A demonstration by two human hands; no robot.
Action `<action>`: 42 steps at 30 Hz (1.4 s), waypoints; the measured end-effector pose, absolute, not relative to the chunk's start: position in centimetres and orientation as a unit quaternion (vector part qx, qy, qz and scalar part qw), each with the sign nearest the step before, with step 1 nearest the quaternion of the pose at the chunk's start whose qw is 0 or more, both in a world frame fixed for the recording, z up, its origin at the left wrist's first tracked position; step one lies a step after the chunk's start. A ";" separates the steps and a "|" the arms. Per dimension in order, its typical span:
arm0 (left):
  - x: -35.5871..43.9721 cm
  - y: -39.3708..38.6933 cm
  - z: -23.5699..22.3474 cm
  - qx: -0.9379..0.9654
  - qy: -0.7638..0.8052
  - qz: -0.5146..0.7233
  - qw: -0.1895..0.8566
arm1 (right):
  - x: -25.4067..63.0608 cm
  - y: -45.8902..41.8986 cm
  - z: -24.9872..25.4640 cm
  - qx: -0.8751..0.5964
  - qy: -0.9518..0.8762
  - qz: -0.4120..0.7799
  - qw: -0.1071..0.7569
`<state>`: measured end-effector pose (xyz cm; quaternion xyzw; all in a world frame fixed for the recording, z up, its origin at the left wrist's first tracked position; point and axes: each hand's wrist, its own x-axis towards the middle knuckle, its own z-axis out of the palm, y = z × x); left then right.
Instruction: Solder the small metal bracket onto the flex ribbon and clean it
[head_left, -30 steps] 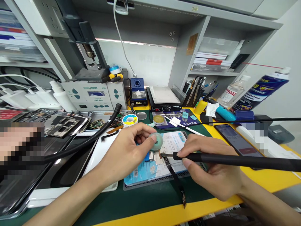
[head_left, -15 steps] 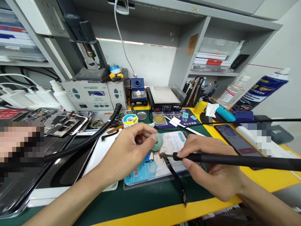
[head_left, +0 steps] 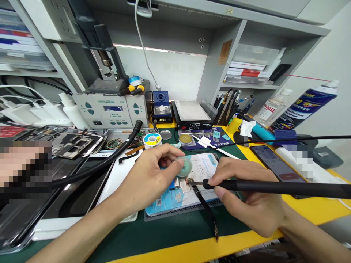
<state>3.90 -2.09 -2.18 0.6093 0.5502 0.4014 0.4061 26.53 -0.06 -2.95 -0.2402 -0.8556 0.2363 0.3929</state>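
Between the thumb and fingers of my left hand (head_left: 153, 173) is a round, translucent pale green spool (head_left: 185, 166), like those for desoldering wick. My right hand (head_left: 248, 195) grips a soldering iron (head_left: 246, 185) by its black handle. Its metal tip points left to the end of a black flex cable (head_left: 204, 204), just below the spool; exact contact is too small to tell. A coppery bit shows at that spot. The cable's other end hangs toward me. Under the work lies a blue-and-white packet (head_left: 164, 204) on a dark mesh pad.
A solder reel (head_left: 152, 139) and a tin of amber paste (head_left: 185, 138) stand behind my hands. A thick black hose (head_left: 109, 164) crosses phone parts at left. To the right lies a phone (head_left: 276, 162). Behind are a hot-air station (head_left: 109, 109) and a heating plate (head_left: 193, 111).
Both hands keep their grips and stay almost in place. The iron has shifted very slightly right, and the spool is slightly lower.
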 end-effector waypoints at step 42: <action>3.8 -2.0 -2.2 0.621 0.545 0.402 0.395 | 26.2 -0.2 -2.8 -0.233 -0.852 0.227 0.410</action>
